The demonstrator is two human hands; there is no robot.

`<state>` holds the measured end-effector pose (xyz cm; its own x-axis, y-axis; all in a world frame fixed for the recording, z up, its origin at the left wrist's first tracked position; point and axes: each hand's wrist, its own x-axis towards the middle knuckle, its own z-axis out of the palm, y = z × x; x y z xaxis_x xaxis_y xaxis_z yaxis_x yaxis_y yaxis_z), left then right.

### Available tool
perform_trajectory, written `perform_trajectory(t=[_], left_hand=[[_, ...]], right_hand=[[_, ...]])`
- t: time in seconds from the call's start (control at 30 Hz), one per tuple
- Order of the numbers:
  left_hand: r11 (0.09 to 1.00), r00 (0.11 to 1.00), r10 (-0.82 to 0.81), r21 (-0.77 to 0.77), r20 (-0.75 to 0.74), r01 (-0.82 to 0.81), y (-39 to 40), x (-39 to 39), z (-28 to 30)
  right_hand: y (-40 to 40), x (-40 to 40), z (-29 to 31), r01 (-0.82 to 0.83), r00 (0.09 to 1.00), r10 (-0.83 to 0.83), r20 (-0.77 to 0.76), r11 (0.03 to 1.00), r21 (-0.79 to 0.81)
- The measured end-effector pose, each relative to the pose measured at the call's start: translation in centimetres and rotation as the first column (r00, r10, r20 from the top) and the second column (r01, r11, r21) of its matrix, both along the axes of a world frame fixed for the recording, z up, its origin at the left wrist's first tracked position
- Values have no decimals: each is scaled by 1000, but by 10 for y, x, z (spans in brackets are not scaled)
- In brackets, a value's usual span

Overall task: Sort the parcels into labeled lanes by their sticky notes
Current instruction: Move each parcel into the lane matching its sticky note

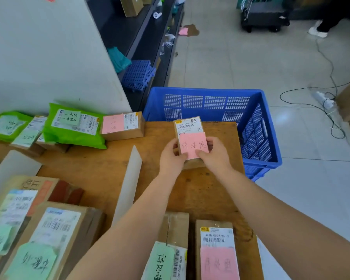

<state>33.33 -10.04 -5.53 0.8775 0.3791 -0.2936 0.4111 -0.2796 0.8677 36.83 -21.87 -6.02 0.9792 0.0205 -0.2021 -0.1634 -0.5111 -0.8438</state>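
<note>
Nearest the camera, at six o'clock, two cardboard parcels lie on the counter: one with a green note, one with a pink note. Beyond them the left hand and right hand both close their fingers on a small cardboard parcel bearing a pink sticky note, held just above the counter's far edge. The step looks like reading the note and choosing a lane. Next it probably goes toward ten o'clock, beside the pink-noted box; green-noted bags lie further left. The blue crate at one o'clock appears empty.
</note>
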Motion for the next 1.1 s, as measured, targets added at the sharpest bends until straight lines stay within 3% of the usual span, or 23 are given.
perform_trajectory(t=[0.27, 0.67, 0.83, 0.93, 1.1], left_hand=[[994, 995, -100, -39, -20, 100, -30, -47, 16], [965, 961, -229, 96, -157, 246, -52, -77, -5], [922, 932, -296, 192, -210, 336, -51, -81, -9], [921, 950, -244, 259, -194, 289, -48, -84, 5], [883, 988, -156, 447, -12, 145, -11, -93, 57]], right_hand=[[-42, -50, 7, 20, 999, -21, -26, 999, -44], [-71, -91, -32, 64, 984, -72, -160, 996, -56], [-72, -99, -35, -3, 976, -19, -218, 995, -96], [-68, -97, -19, -21, 995, 1, -96, 978, -209], [-42, -84, 32, -204, 962, 250, 114, 928, -312]])
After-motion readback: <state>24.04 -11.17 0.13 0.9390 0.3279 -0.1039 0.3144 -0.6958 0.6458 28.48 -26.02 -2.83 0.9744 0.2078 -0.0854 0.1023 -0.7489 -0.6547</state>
